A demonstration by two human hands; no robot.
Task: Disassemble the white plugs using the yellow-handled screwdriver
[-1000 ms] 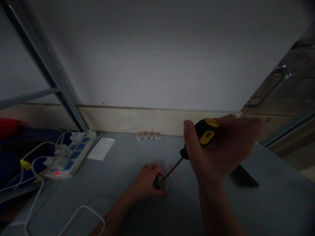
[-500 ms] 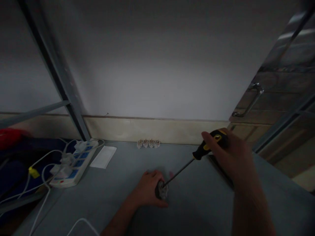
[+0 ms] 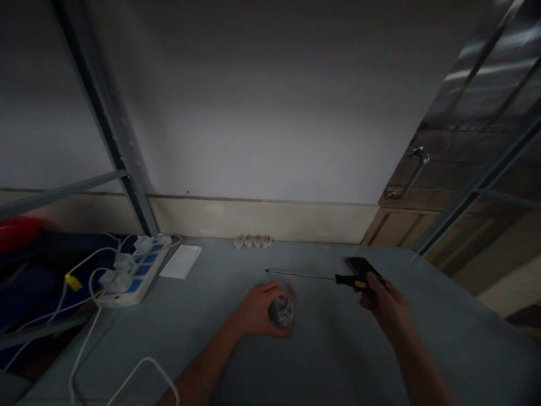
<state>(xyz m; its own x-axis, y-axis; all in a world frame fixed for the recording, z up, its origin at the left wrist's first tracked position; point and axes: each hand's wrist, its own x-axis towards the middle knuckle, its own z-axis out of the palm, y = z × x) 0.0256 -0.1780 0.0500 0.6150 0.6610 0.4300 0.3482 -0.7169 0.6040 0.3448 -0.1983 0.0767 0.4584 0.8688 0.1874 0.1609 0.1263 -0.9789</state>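
My left hand (image 3: pixel 262 312) is wrapped round a small round part (image 3: pixel 284 312), dark at the side with a clear, uneven face turned toward the right. Its exact kind is too blurred to tell. My right hand (image 3: pixel 385 300) grips a screwdriver (image 3: pixel 350 280) by its black and yellow handle. The shaft lies nearly level, pointing left, with its tip above the left hand and apart from the round part. Against the wall stand several small clear pieces with metal prongs (image 3: pixel 252 241) in a row.
A flat black object (image 3: pixel 359 265) lies just behind my right hand. To the left, a white power strip (image 3: pixel 139 276) carries several plugs and white cables, beside a white paper (image 3: pixel 181 261). Metal posts (image 3: pixel 114 146) rise at the left; a chrome handle (image 3: pixel 416 169) shows at the right.
The screwdriver tip has come away from the round part. My right hand has lowered, swinging the screwdriver level. My left hand still holds the part.
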